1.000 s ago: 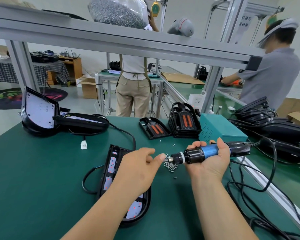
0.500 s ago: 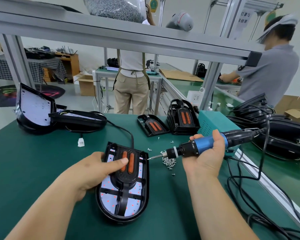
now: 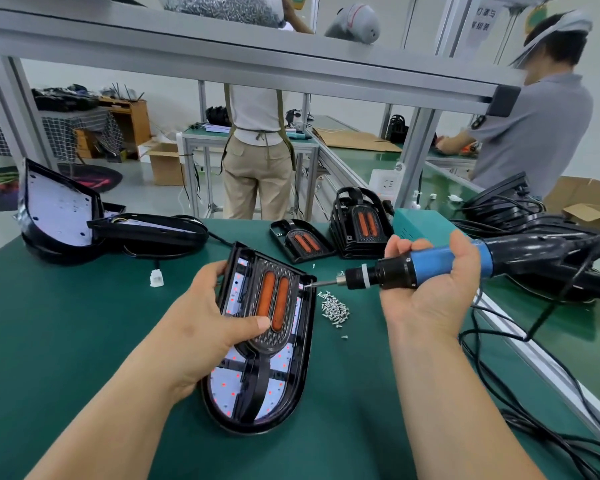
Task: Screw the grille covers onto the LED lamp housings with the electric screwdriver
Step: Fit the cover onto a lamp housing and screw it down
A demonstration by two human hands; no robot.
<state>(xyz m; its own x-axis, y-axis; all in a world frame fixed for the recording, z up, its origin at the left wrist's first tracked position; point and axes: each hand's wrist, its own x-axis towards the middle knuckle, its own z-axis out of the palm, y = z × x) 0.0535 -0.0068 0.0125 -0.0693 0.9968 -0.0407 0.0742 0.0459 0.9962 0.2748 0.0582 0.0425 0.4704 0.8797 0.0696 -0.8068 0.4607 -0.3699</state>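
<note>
Nearest the camera, on the green counter (image 3: 66,341), an LED lamp housing (image 3: 257,393) is held by the left hand (image 3: 205,323). Its fingers are curled round the housing's left edge and the thumb is pressed flat on the grille cover (image 3: 274,303), which is seated in the housing's far half, two orange strips facing up. Just to the right, the electric screwdriver (image 3: 413,270) is gripped by the right hand (image 3: 430,299), fingers wrapped round the blue barrel. It's held nearly level, with the bit tip brought right up to the cover's far right corner. A little pile of screws (image 3: 335,306) is scattered on the counter just beside the housing, under the driver's nose. Black cables (image 3: 568,448) are trailed along the right side. Further back, a spare cover (image 3: 302,240) is laid flat beside a stack of covers (image 3: 361,223) and a teal box (image 3: 420,223). Over on the far left, opened housings (image 3: 59,216) are parked, a small white connector (image 3: 156,278) close by. Beyond the counter, a person in beige trousers (image 3: 257,174) and a person in a grey shirt (image 3: 541,133) are seen at other counters.
</note>
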